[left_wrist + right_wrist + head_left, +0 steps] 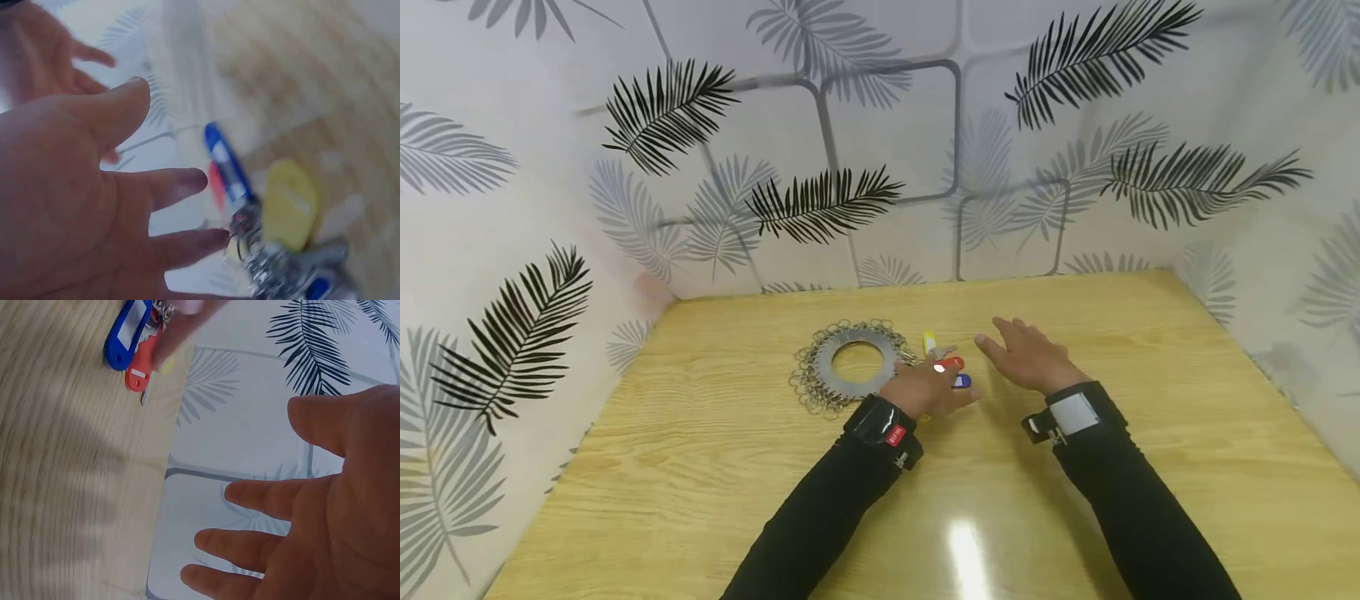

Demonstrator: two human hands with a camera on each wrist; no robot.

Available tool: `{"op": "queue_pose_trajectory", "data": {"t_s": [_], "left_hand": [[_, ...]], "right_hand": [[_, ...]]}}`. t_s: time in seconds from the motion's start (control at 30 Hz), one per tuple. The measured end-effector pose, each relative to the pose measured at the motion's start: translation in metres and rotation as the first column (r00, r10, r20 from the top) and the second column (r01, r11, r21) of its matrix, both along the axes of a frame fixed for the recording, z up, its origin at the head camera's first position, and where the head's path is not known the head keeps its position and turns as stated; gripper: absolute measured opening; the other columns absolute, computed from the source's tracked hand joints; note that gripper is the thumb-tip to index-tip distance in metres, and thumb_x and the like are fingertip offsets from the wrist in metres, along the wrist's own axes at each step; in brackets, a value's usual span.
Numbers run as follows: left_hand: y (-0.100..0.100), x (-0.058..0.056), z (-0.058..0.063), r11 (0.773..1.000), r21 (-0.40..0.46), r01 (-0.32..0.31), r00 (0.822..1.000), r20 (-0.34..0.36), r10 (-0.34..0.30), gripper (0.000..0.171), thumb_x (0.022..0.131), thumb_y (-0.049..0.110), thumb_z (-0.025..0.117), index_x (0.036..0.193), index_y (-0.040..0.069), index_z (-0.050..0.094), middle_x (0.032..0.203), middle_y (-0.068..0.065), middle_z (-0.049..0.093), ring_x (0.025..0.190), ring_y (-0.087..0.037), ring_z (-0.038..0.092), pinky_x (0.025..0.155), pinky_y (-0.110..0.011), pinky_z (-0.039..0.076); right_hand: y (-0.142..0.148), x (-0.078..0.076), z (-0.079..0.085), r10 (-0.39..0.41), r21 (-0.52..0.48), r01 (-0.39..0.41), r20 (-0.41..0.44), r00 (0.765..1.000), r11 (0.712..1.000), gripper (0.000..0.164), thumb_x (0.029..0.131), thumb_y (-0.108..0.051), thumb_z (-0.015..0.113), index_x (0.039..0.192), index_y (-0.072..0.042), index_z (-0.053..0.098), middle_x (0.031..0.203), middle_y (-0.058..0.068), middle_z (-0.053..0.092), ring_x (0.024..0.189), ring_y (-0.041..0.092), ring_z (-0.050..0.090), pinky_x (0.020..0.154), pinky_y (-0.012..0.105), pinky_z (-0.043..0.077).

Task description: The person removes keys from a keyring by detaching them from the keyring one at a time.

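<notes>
My left hand (928,390) reaches over a small group of keys with coloured tags, its fingers spread and fairly straight. A yellow tag (929,340), a red tag (951,363) and a blue tag (962,381) show around its fingers. In the left wrist view, a fingertip lies against or just in front of the metal rings; contact is unclear. Another yellow tag (289,203) appears beside them, blurred. To the right of the tags, my right hand (1030,357) is held with spread fingers and nothing in its palm.
A flat grey metal ring (825,367), fringed with many small wire rings and clips, lies left of the keys. The wooden table (715,467) meets a leaf-patterned wall covering (895,242) at the back and sides. Both wrists wear black straps.
</notes>
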State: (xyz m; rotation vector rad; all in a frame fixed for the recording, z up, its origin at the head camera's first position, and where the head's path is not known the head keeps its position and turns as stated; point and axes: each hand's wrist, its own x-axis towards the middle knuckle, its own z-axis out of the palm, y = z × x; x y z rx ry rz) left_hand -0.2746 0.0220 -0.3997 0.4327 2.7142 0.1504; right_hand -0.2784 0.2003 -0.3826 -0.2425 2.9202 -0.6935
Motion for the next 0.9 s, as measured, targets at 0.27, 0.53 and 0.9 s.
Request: {"op": "queue_pose_trajectory", "data": {"t_s": [0.27, 0.53, 0.9], "left_hand": [[-0.047, -0.002, 0.036, 0.989, 0.139, 0.055, 0.998, 0.003, -0.055, 0.067, 0.098, 0.054, 0.046, 0.153, 0.024, 0.027, 0.156, -0.008, 0.029, 0.136, -0.027, 0.039, 0.105, -0.045, 0.037], [-0.090, -0.013, 0.076, 0.975, 0.218, 0.046, 0.996, -0.079, -0.029, 0.063, 0.100, 0.051, 0.044, 0.152, 0.020, 0.030, 0.144, -0.009, 0.048, 0.129, -0.030, 0.048, 0.102, -0.049, 0.039], [-0.111, -0.027, 0.077, 0.951, 0.309, 0.015, 0.998, -0.055, 0.002, 0.063, 0.099, 0.052, 0.045, 0.152, 0.020, 0.033, 0.147, -0.008, 0.045, 0.132, -0.028, 0.045, 0.105, -0.049, 0.036]], "right_hand": [[-0.024, -0.022, -0.013, 0.089, -0.029, -0.095, -0.164, 0.982, 0.995, 0.046, 0.098, -0.017, 0.055, 0.141, -0.002, 0.046, 0.139, 0.023, 0.050, 0.126, 0.044, 0.046, 0.101, 0.059, 0.037], [-0.056, -0.049, -0.023, 0.280, 0.011, -0.280, -0.115, 0.953, 0.960, 0.027, 0.088, -0.002, 0.066, 0.115, -0.005, 0.070, 0.115, 0.015, 0.063, 0.112, 0.035, 0.056, 0.097, 0.049, 0.044], [-0.069, -0.065, -0.039, 0.254, 0.073, -0.245, -0.161, 0.954, 0.967, 0.004, 0.084, -0.009, 0.073, 0.082, -0.006, 0.072, 0.088, 0.007, 0.062, 0.082, 0.022, 0.057, 0.075, 0.038, 0.050]]}}
